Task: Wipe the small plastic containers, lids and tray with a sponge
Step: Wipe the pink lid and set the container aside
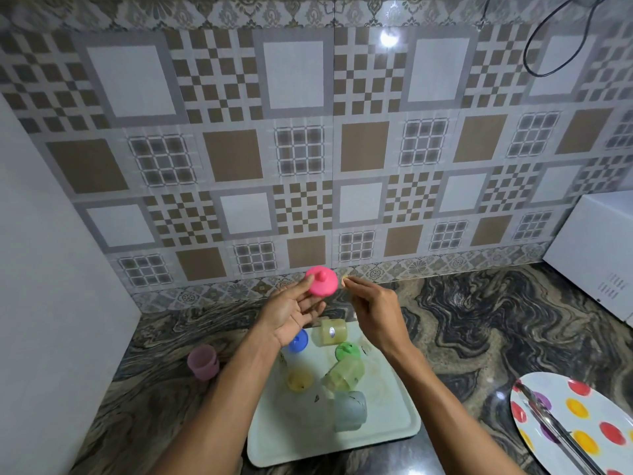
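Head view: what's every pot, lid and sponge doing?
Pink lid: held in left grip.
Sponge: pinched in right grip.
Pink pot: standing, off tray.
Yellow pot: on its side.
Green pot: tipped over.
Grey pot: on its side.
Blue lid: on tray.
Green lid: on tray.
Yellow lid: on tray.

pink lid (321, 281); white tray (394, 430); polka-dot plate (582, 423); marbled counter (479, 320)

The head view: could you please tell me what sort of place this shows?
Probably a home kitchen: a patterned tiled backsplash, a marbled stone countertop, and a white microwave-like appliance at the right edge.
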